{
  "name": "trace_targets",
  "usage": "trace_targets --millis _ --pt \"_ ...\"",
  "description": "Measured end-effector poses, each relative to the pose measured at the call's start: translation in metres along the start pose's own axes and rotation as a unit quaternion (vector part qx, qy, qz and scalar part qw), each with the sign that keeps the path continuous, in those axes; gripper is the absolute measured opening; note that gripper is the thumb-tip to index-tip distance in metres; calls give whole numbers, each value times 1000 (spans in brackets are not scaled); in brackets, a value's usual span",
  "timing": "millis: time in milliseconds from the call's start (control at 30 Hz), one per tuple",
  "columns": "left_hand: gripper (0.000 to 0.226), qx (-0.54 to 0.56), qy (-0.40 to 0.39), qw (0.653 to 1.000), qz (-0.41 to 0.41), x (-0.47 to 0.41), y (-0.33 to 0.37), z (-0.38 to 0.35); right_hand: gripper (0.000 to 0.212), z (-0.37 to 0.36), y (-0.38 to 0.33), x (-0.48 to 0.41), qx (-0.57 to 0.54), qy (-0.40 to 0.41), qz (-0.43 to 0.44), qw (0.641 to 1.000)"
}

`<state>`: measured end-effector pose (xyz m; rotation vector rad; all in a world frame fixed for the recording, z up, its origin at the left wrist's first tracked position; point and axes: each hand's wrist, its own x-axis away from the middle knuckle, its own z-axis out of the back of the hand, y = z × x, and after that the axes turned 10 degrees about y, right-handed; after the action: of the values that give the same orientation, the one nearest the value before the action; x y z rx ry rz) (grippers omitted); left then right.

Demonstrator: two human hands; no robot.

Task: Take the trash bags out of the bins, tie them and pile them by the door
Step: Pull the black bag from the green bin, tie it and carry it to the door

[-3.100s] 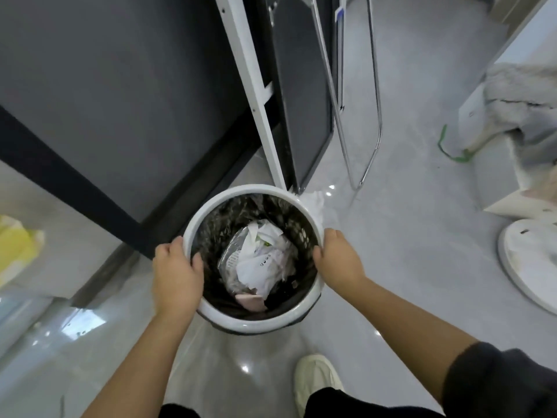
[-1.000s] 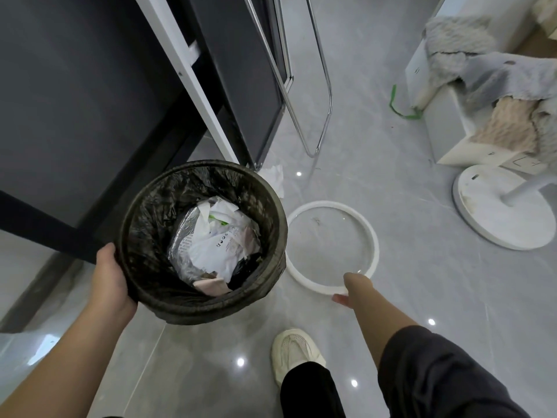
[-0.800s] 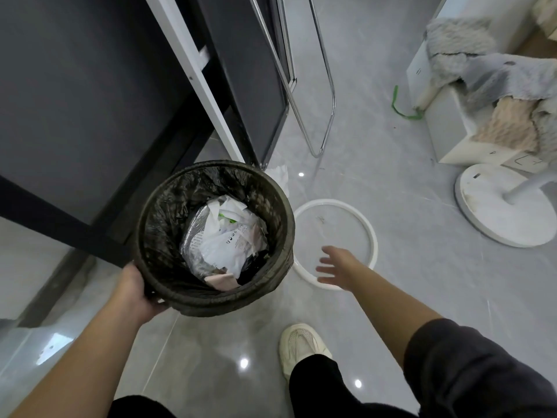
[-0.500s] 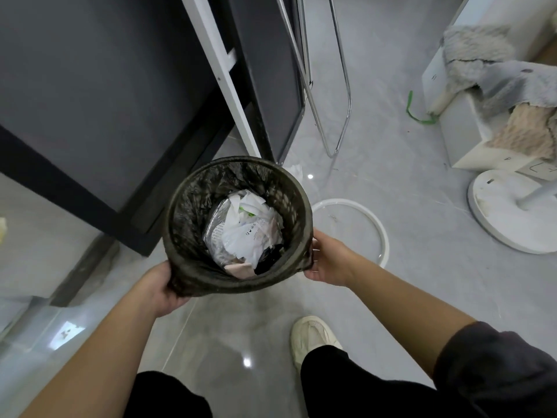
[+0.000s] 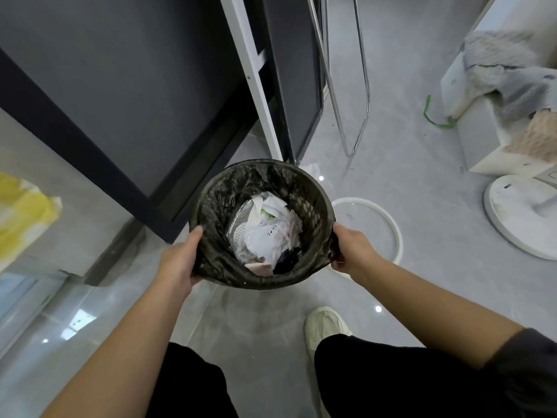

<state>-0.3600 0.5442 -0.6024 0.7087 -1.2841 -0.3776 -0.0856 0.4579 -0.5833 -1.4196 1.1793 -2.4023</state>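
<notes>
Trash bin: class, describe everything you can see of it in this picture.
The trash bin is round and dark, seen from above. A black bag lines it and folds over the rim; a lattice wall shows through the film. Crumpled white paper and wrappers lie at the bottom. The left hand grips the near-left rim, thumb inside; the right hand grips the right rim. A white ring lies on the floor beside it, not on the rim.

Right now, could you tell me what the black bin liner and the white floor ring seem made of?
Black bin liner: thin glossy plastic film, judging by its crinkles and sheen. White floor ring: probably rigid smooth plastic, holding a clean circle.
</notes>
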Motion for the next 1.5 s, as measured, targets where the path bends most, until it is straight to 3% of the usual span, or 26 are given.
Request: trace_targets --millis 200,433,533,667,833,933,1033,1133,1233,1333,1433,1500 --pt "5 -32 -45 998 26 21 -2 11 33 9 9 5 64 -90 -48 993" --pt "19 -70 -55 996 21 45 -1 7 25 5 6 16 -70 -113 -60 989" --pt "20 13 -44 999 -14 49 4 4 21 3 -4 19 -116 -93 -48 988" --pt "19 80 -5 990 -119 48 14 10 18 13 -18 9 -187 -76 26 979" --pt "24 0 56 985 -161 35 20 10 16 20 -20 -4 -107 -61 67 990" --pt "41 -83 101 981 -146 14 28 9 33 19 -28 -16 -7 -2 47 999" --pt "60 -140 64 984 -93 -4 38 7 50 13 -39 -30 82 -11 16 996" --pt "46 -124 36 990 -51 -15 47 -3 37 2 -47 -44 72 -33 -33 996" --pt "25 -102 118 985 -67 -23 49 -14 15 -5 -47 -61 31 -7 -50 998" --pt "25 -76 143 978 -132 -32 48 -16 11 -6 -47 -70 10 12 9 1000" --pt "29 -47 129 961 -239 -26 52 -17 16 -3 -54 -71 -42 42 167 984" --pt "31 -36 142 951 -271 -24 56 -20 16 -1 -59 -70 -54 38 215 975"
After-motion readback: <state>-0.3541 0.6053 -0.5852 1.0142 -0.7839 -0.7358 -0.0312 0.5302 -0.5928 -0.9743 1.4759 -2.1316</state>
